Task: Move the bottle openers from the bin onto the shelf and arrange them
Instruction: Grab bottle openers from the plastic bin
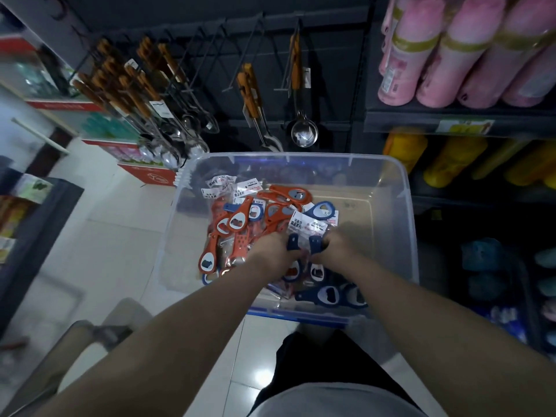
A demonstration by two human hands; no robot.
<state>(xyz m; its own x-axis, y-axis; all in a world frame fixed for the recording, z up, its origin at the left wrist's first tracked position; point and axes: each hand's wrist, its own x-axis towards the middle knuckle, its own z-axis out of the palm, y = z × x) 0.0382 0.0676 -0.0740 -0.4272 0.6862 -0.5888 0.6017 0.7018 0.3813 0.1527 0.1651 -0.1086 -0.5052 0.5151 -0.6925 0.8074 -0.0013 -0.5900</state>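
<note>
Both hands are down inside the clear bin (403, 188) at centre frame. The left hand (270, 249) has its fingers curled round the handle of 1 blue opener (292, 242); the right hand (338, 245) grips a 2nd blue opener (315, 244) just beside it, the 2 handles poking up betw. the knuckles. The rest of the bottle openers (240, 224), orange and blue, most in clear packets w/ white header cards, lie heaped across the left and lower parts of the bin; its upper-right floor is bare. On the dark shelf panel (331, 70) at upper centre, wire hooks (244, 52) carry wooden-handled spoons (144, 94) and a ladle (304, 132), and several hooks hang bare (no opener shows on any of them). So the job looks barely begun, w/ nothing placed yet: the pile has to go up in batches, be hung, then straightened. Pink rolls (451, 55) fill the upper right.
</note>
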